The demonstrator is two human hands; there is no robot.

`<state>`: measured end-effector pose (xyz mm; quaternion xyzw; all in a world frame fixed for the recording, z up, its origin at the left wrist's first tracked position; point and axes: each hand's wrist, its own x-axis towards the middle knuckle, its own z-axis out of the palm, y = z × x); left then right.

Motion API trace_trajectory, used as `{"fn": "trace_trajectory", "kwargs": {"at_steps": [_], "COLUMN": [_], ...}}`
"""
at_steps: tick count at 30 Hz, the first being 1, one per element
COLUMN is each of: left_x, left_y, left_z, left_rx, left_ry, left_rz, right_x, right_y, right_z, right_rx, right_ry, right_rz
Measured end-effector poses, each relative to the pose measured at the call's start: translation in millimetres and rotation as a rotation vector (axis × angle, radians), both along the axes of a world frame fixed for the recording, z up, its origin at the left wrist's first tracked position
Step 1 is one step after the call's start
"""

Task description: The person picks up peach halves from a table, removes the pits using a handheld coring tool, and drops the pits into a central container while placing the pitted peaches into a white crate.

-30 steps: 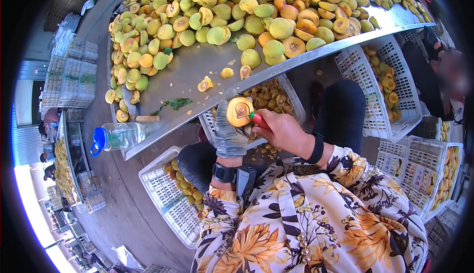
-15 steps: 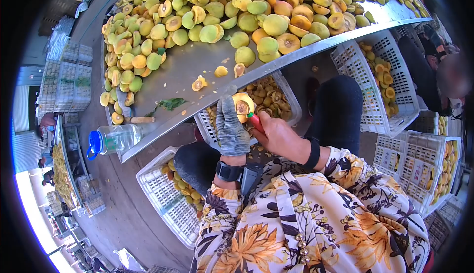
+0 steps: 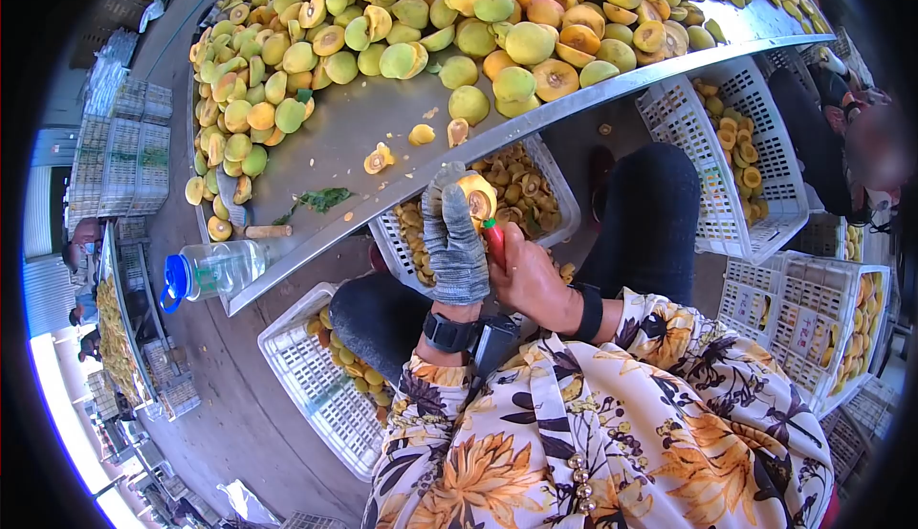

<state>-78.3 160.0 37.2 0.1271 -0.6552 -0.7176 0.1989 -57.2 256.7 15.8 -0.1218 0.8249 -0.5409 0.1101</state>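
Note:
My left hand (image 3: pixel 453 252), in a grey knit glove, grips a halved peach (image 3: pixel 486 192) near the metal table's front edge. The cut face with the brown pit area points toward my bare right hand (image 3: pixel 532 278). That hand is wrapped round a red-handled tool (image 3: pixel 494 243) with a green collar. The tool's working end meets the peach at the pit, and its tip is hidden. Below the hands stands a white crate (image 3: pixel 571 209) holding peach pieces. On the metal table (image 3: pixel 368 137) lies a big heap of peach halves (image 3: pixel 402 60), mostly yellow-green.
A blue-capped clear bottle (image 3: pixel 215 269) and a wooden-handled tool (image 3: pixel 266 231) are at the table's left corner, by a green leaf (image 3: pixel 325 199). White crates of peaches stand left (image 3: pixel 320 405) and right (image 3: pixel 775 194) of my knees. Another person (image 3: pixel 856 118) sits at far right.
The gloved fingers have curled further round the peach half, which has turned slightly. The right hand and red-handled tool stay against it, the handle now more upright. The view has shifted slightly.

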Motion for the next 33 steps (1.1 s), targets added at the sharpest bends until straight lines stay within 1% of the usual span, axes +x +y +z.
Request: {"fn": "trace_trajectory", "kwargs": {"at_steps": [2,4,5,6,7,8,9,11,12,13,15,16,17,19,20,21,22,23,24,25,26,28,29,31,32,33], "left_x": [0.3,-1.4,-2.3,-5.3,-7.1,-8.7,-9.8,-9.7,-12.4,-14.5,-18.7,-22.8,-21.8,-23.1,-18.8,-13.5,-8.4,-5.9,-4.5,-2.8,-2.8,-4.9,-4.6,-4.3,-5.7,-6.8], "left_y": [-0.4,-2.7,-8.6,-16.6,-22.8,-27.0,-32.6,-47.6,-54.5,-61.2,-72.2,-76.1,-77.0,-74.6,-70.3,-65.8,-62.2,-57.9,-52.5,-51.0,-50.3,-50.1,-51.6,-56.8,-56.3,-55.0], "left_z": [-1.1,0.6,-4.9,-9.8,-13.8,-17.4,-16.6,-14.4,-7.7,-7.6,-10.6,-16.4,-19.5,-8.7,-2.5,-4.7,-9.7,-14.1,-16.6,-17.1,-16.5,-17.3,-17.0,-13.6,-11.4,-11.0], "left_rx": [0.023,-0.106,-0.105,0.142,0.390,0.432,0.429,0.548,0.633,0.631,0.456,0.479,0.479,0.142,0.523,0.521,0.523,0.524,0.483,0.483,0.504,0.530,0.529,0.477,0.514,0.512], "left_ry": [-0.012,0.032,0.031,-0.026,-0.084,-0.116,-0.113,-0.215,-0.289,-0.288,-0.416,-0.451,-0.451,-0.218,-0.297,-0.297,-0.227,-0.156,-0.123,-0.125,-0.158,-0.176,-0.174,-0.213,-0.235,-0.235], "left_rz": [-0.027,-0.017,-0.015,-0.105,-0.192,-0.159,-0.150,-0.338,-0.453,-0.446,-0.700,-0.757,-0.755,-0.738,-0.596,-0.594,-0.462,-0.330,-0.253,-0.247,-0.212,-0.184,-0.180,-0.328,-0.353,-0.351], "right_x": [-0.8,-0.7,-0.8,-2.5,-4.3,-5.8,-9.5,-16.1,-18.4,-22.4,-30.3,-32.0,-34.5,-41.2,-43.7,-46.1,-47.5,-46.5,-43.5,-41.0,-40.6,-42.4,-40.2,-34.8,-34.8,-34.1], "right_y": [0.6,0.4,-0.3,-0.3,0.9,1.8,2.9,6.1,7.7,10.0,13.7,13.0,12.5,9.8,10.5,10.9,10.8,9.7,7.0,4.8,6.0,6.1,5.9,4.6,4.0,4.0], "right_z": [-0.7,0.0,0.4,0.2,-0.2,-0.4,0.9,4.1,3.4,4.0,6.8,2.8,-1.0,-3.2,-2.6,3.3,6.3,3.6,2.3,2.5,4.8,31.4,31.2,29.8,26.0,21.7], "right_rx": [0.007,-0.023,-0.055,-0.055,-0.020,0.014,0.012,0.010,0.008,0.006,0.066,0.084,0.084,0.082,0.081,0.050,0.019,0.018,0.008,-0.003,-0.004,-0.161,-0.160,-0.545,-0.545,-0.715], "right_ry": [-0.036,-0.066,-0.094,-0.095,-0.120,-0.146,-0.144,-0.091,-0.062,-0.062,-0.124,-0.083,-0.083,-0.002,0.000,-0.057,-0.114,-0.114,-0.188,-0.264,-0.264,-0.918,-0.918,-1.313,-1.310,-1.435], "right_rz": [0.016,0.030,0.047,0.052,0.127,0.204,0.215,0.381,0.410,0.417,0.606,0.590,0.591,0.587,0.588,0.581,0.574,0.576,0.595,0.615,0.621,0.625,0.629,0.587,0.593,0.595]}}
